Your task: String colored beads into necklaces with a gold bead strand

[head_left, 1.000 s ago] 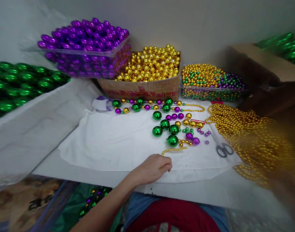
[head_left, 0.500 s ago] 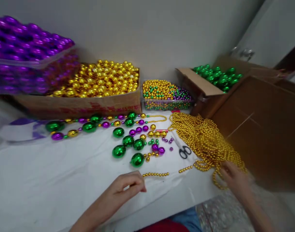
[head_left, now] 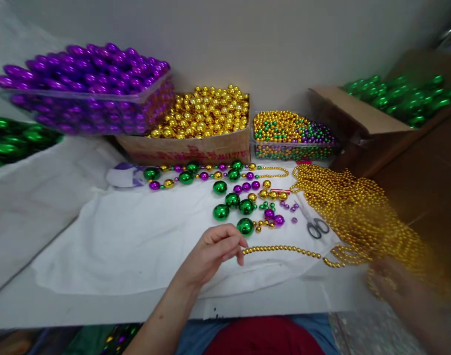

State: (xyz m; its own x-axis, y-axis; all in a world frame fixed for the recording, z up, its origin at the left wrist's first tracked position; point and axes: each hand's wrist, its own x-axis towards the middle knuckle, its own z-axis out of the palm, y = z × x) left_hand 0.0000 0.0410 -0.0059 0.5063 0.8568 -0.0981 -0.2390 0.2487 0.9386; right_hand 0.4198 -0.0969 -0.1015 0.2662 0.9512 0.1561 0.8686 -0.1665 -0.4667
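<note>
Left hand (head_left: 218,251): fingertips pinched on the left end of a gold bead strand (head_left: 282,248). Strand runs right across the front of the white cloth (head_left: 136,231), far end just beside the loops of the gold bead pile (head_left: 343,202). Right hand (head_left: 393,278) is motion-blurred, at the pile's front edge by a gold loop; can't tell if it's gripping anything.

Surface: cloth lies rumpled on a white table (head_left: 99,311), whose front strip shows past the hem. On the cloth: 5 large loose green balls (head_left: 221,212), smaller purple, gold and green ones just right of them. 1 pair of scissors (head_left: 317,228) next to the pile, dark handles toward the person. 1 red stick (head_left: 280,191) behind the gold balls. 1 mixed bead necklace (head_left: 186,178) stretches along the back.

Back row, left to right: clear bin (head_left: 99,97) heaped with purple balls, cardboard box (head_left: 188,149) of gold balls, clear tub (head_left: 295,150) of small mixed beads.

Room: plain grey wall (head_left: 247,39) behind. Open carton (head_left: 358,111) at right with green balls. White-sided container (head_left: 44,197) at left, more green behind it. Speckled floor (head_left: 362,333) lower right.
</note>
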